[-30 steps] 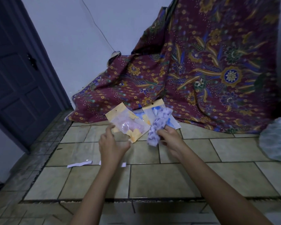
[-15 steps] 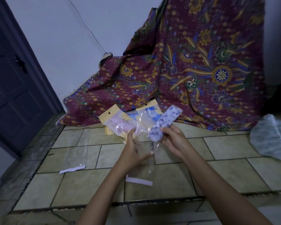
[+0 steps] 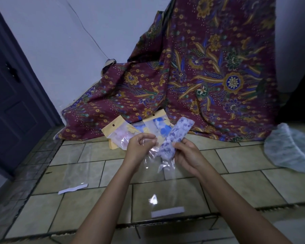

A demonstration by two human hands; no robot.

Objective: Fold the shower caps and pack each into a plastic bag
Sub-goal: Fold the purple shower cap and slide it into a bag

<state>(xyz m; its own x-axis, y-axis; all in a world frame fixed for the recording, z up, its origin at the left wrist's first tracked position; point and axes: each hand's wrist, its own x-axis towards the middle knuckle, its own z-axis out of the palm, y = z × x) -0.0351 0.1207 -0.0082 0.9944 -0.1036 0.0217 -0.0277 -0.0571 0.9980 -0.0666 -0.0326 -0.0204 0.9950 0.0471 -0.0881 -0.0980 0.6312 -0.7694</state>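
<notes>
Clear bag [image 3: 163, 175] hangs toward me, left hand [image 3: 137, 148] pinching its mouth, right hand [image 3: 187, 155] gripping the folded purple cap [image 3: 176, 136], tip barely in. Two packed bags [image 3: 119, 136] lie beyond; the loose cap [image 3: 292, 148] far right isn't folded yet.

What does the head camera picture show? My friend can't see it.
A person's right hand holds a folded purple-flowered shower cap at the mouth of a clear plastic bag pinched by the left hand. Packed bags lie behind them by a maroon patterned cloth.
</notes>
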